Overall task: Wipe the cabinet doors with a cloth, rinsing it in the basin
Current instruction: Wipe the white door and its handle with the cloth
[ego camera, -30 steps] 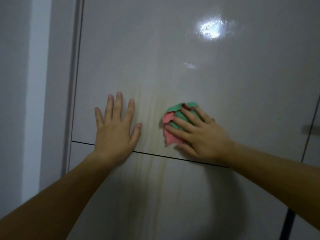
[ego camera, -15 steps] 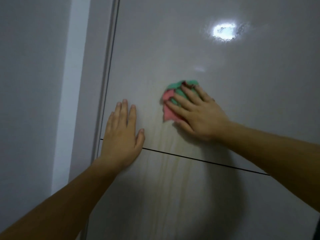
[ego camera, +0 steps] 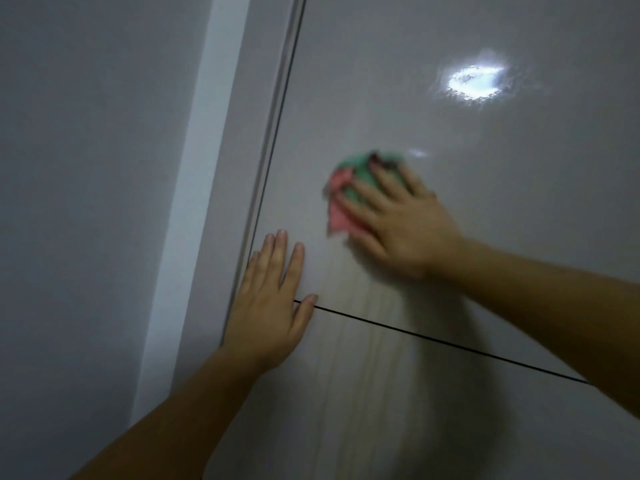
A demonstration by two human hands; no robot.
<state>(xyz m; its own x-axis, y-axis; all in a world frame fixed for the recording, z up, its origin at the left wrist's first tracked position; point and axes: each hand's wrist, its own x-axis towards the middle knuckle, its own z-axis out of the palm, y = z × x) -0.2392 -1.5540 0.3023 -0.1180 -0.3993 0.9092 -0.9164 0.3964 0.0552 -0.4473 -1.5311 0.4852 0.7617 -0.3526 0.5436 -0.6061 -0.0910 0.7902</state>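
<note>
The person stands close to a glossy grey upper cabinet door (ego camera: 381,81) and both bare arms reach up to it. The right hand (ego camera: 405,226) lies flat on a crumpled cloth (ego camera: 341,220), which is green in its upper part and pink in its lower part, and presses it against the door; the fingers are straight and a little spread over the cloth, not curled around it. This hand and the cloth are blurred. The cloth sits on the upper door, above and to the right of the left hand (ego camera: 270,306). The left hand is also open, with the palm flat on the surface and the fingers straight and close together, the thumb apart. It rests near the left edge of the doors, across the thin dark gap (ego camera: 433,337) that separates the upper door from the lower cabinet door (ego camera: 381,427). Under the cloth a paler streaky patch (ego camera: 363,306) runs down over both doors. A bright reflection of a lamp (ego camera: 474,81) shines high on the upper door. To the left stand a pale strip (ego camera: 194,202) and a grey wall (ego camera: 86,168)
</note>
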